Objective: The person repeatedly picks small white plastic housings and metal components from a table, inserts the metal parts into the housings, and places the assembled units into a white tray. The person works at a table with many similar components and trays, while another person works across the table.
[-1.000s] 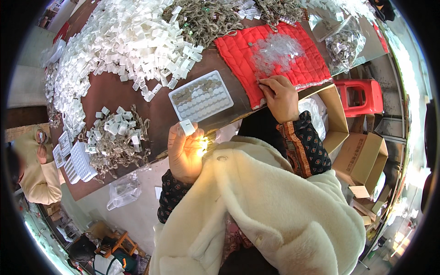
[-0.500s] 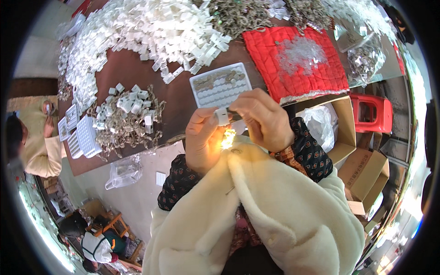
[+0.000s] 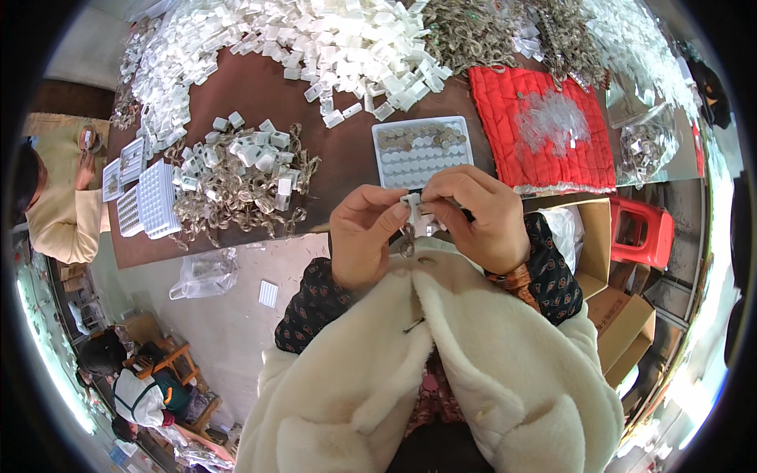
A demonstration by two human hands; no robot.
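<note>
At the far left there is one co-worker point(image 3: 67, 201), and beside this person, on the brown table point(image 3: 236, 91), I count four pale trays point(image 3: 159, 201). Next comes one smaller pile point(image 3: 244, 154) of white boxes tangled with wire; behind it spreads one large heap point(image 3: 323, 47) of white boxes, too many for counting.

Near the table's front edge, one left hand point(image 3: 363, 236) grips one small white box point(image 3: 411, 202) between thumb and fingers. The white box is in the air, in front of the person's chest, and one coil of wire point(image 3: 407, 243) hangs below it. One disc tray point(image 3: 422, 151) lies behind, with discs mostly in its far rows. One right hand point(image 3: 481, 217) has its fingers closed at the right side of the white box; whether they pinch another small piece, I cannot tell. Further right are one red cloth point(image 3: 501, 102) with clear pieces point(image 3: 552, 122) on it, and one red stool point(image 3: 643, 232).

The long axis of the white box seems to run away from the body, its nearer end pointing to the chest.

One second ago the right hand was at the red cloth; now both hands meet at the white box. The yellow glow below it has disappeared.
</note>
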